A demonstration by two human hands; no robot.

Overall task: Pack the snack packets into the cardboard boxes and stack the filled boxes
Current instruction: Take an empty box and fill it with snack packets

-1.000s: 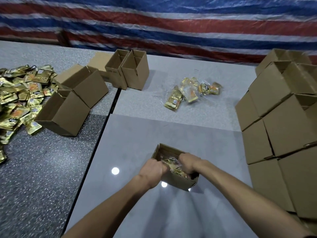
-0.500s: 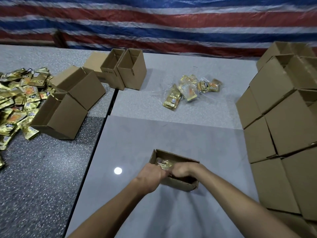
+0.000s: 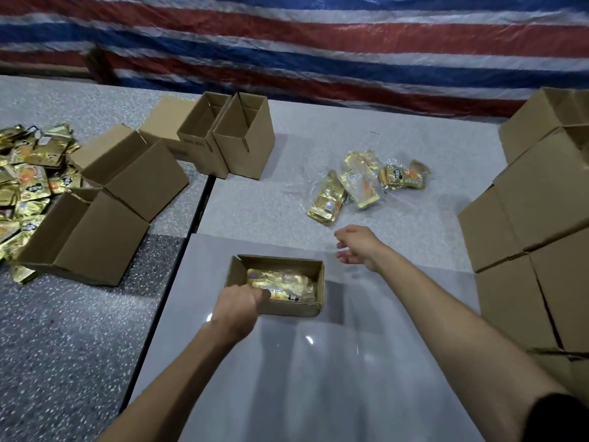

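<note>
Left hand (image 3: 239, 303) grips near-left corner of box (image 3: 294, 309).

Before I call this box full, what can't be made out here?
All in the head view:
Left hand: fingertips hidden inside the open box, so any grip on a packet is unclear.
Packets in the box: overlapping, glare; count unreadable.
Stacked boxes: cut off by the right edge.
Packet pile: cut off by the left edge.
Bagged packets: print blurred, too small.
</note>
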